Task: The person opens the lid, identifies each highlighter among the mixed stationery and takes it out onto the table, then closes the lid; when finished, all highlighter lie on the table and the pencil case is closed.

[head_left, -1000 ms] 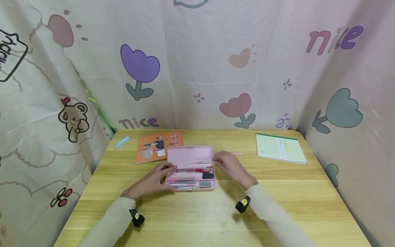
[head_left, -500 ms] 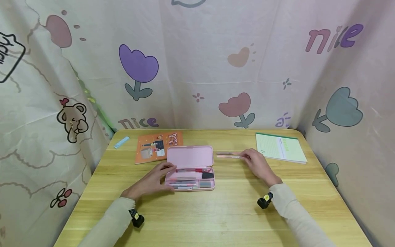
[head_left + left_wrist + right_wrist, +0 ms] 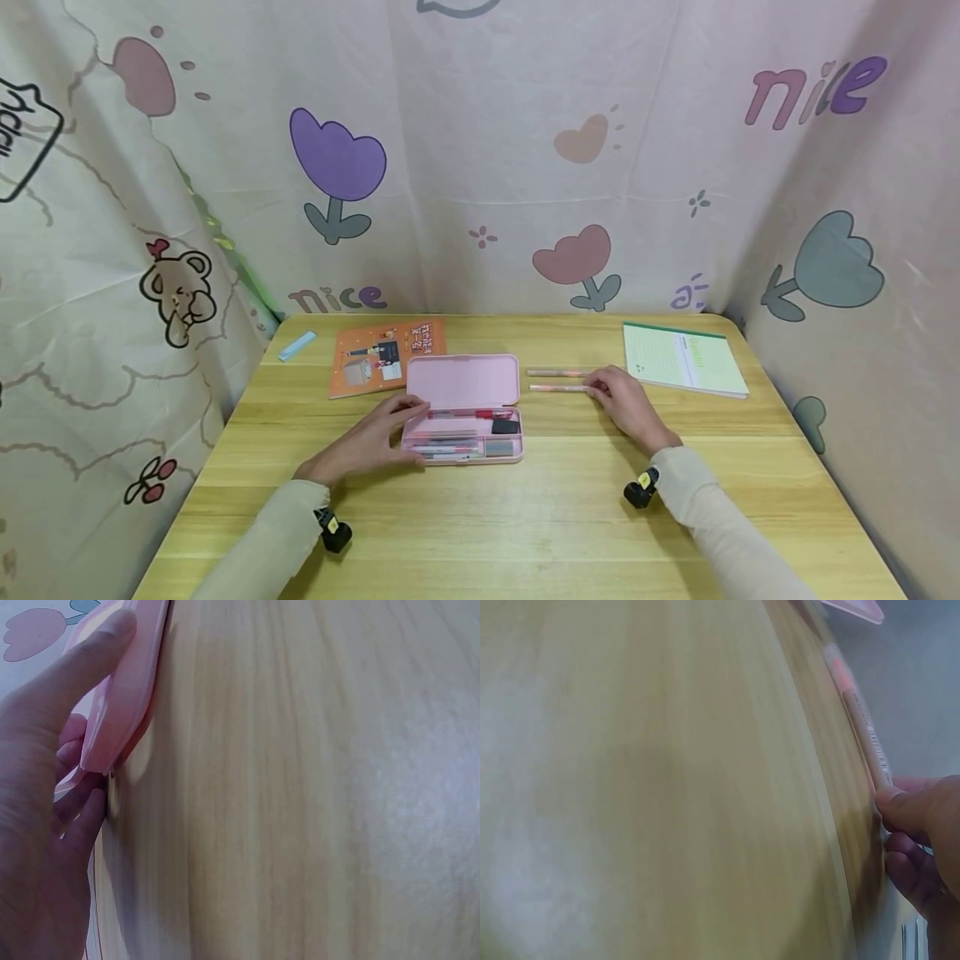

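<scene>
pinching pen (image 3: pixel 557 388) — notebook (image 3: pixel 667 362) close by

From here the lid (image 3: pixel 462 381) hides a corner of the book (image 3: pixel 371 358), and the left hand (image 3: pixel 373 440) covers part of the case's (image 3: pixel 483 423) left end. The right hand (image 3: pixel 624 402) conceals one end of the near pen (image 3: pixel 557 388), its print too small to read. Both sleeves (image 3: pixel 261 540) run off the head view's bottom edge.
</scene>
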Tool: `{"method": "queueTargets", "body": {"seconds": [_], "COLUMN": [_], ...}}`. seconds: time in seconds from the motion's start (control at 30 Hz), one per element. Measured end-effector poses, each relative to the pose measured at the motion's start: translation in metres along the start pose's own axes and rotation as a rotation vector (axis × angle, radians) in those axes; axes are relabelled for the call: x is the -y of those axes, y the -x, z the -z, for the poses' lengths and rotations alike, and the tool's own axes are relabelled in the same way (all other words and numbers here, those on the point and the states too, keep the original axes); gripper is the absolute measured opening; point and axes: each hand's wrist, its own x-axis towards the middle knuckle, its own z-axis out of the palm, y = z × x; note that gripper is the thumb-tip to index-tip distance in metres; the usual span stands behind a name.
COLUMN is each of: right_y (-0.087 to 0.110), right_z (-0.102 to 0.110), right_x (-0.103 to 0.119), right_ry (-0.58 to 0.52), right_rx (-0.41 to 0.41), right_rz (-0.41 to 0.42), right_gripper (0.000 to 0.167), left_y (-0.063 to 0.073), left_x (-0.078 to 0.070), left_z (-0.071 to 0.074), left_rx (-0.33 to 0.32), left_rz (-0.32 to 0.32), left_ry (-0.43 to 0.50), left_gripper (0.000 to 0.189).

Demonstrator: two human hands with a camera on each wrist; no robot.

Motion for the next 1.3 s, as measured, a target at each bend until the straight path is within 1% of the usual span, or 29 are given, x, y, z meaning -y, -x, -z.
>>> {"method": "queueTargets", "body": {"seconds": [0.37,0.8,0.93,1.07,1.17,1.3], "right_y": [-0.001,-0.002,-0.001,0.001,0.000,-0.004], "right_z": [-0.004,-0.005,-0.003,-0.001,0.002,0.006], "right_x": [0.001,0.000,0.001,0.003,0.009,0.035], "right_ry": [0.006,0.014,-0.001,-0.023,-0.036,-0.053], "right_rx": [0.012,-0.008,0.003,0.004,-0.019,-0.050], "right_rz": [-0.003,0.011,-0.004,-0.029,-0.013,0.053], "right_gripper": [0.012,0.014,0.016,0.023,0.027,0.028], "left_y": [0.001,0.001,0.001,0.001,0.001,0.000], "left_x": [-0.001,-0.001,-0.001,-0.001,0.000,0.000], "left_z": [0.001,0.000,0.001,0.000,0.000,0.000], "left_rx": [-0.007,-0.015,-0.015,-0.015,-0.015,-0.013], "left_rz": [-0.011,-0.023,-0.024,-0.024,-0.024,-0.021], "left_ry": [-0.002,-0.010,-0.013,-0.012,-0.010,-0.005], "left_gripper": [0.096,0.095,0.096,0.095,0.095,0.095]}}
